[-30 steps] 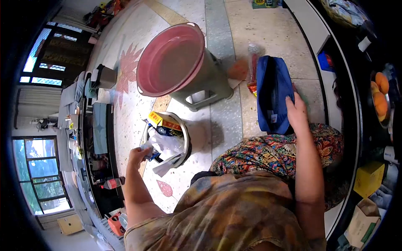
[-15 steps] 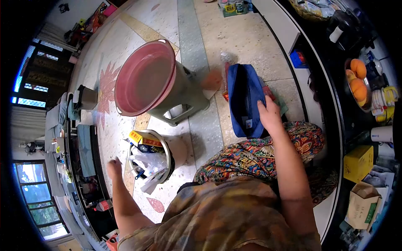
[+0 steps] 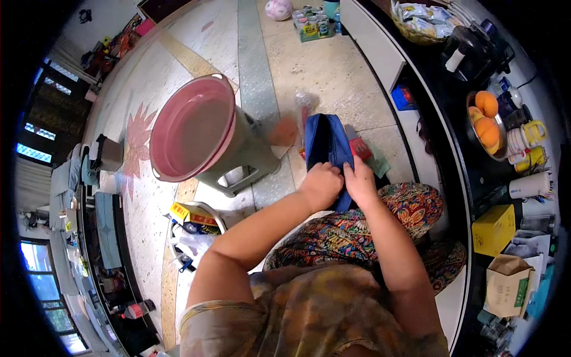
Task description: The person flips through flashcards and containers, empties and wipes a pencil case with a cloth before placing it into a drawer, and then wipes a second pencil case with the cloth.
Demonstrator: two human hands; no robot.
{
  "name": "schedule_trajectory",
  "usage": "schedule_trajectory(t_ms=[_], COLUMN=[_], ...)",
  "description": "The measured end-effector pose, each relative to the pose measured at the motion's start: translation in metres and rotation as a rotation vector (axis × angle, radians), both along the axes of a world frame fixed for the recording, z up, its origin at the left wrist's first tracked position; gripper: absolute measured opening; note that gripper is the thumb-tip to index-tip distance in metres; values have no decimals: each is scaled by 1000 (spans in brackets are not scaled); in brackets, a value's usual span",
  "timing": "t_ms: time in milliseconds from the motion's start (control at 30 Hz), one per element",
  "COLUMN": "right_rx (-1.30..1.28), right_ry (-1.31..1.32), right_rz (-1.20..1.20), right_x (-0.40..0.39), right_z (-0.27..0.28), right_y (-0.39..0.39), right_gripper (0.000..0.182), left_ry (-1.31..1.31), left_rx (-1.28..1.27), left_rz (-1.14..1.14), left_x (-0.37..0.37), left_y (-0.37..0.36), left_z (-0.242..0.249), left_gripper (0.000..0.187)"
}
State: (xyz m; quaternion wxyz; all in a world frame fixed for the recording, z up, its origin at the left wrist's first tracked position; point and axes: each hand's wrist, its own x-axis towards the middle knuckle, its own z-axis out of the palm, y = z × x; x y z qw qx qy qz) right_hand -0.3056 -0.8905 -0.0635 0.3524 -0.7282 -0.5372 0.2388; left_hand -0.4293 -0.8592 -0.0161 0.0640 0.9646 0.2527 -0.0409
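A blue fabric zip pouch (image 3: 339, 149) stands open above my lap, its dark inside showing. My right hand (image 3: 360, 179) grips its right side, with the thumb on the fabric near the rim. At the near end of the pouch, my left hand (image 3: 323, 183) is closed on the left edge, fingers curled; their tips are partly hidden. Just beyond and to the right of the pouch lie a red packet (image 3: 360, 149) and a green piece (image 3: 379, 163) on the floor.
A pink basin (image 3: 160, 140) of cloudy water sits on a grey stool (image 3: 244, 157) ahead left. My left forearm partly covers a bin (image 3: 217, 215) filled with packaging. Along the right runs a black counter with oranges (image 3: 488, 131) and a yellow box (image 3: 493, 230).
My left hand has come from beside the bin on the left across to the pouch. My right hand still holds the pouch. The view has shifted slightly.
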Motion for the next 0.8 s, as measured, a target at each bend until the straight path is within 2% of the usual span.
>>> schedule_trajectory(t_ms=[33,133,267,333,433,500,600,667,800], right_rx=[25,30,-9,101,5,32,78,97,36], right_ry=[-17,-23,15,3,54,61,52,35,51], right_rz=[-8,-23,-45,-69,-30,-35,-56,-75,-40], right_x=[0,0,-2,-3,-6,-6,-5,-4,-3], right_z=[0,6,-1,-6,3,1,2,5,10], right_y=[0,0,2,4,3,3,2,2,2], right_gripper=[33,32,32,32,29,27,24,22,26], left_ry=[67,188,294,300,316,325,181,190,194], left_rx=[-1,-14,-58,-79,-126,-152,-110,-263,-292], left_rz=[57,156,269,274,277,277,206,181,141], left_x=[5,14,16,12,10,8,5,5,1], left_y=[2,-1,3,6,9,9,7,9,11], left_z=[-20,-36,-36,-39,-46,-52,-54,-49,-52], left_gripper=[20,24,28,29,31,32,31,26,21])
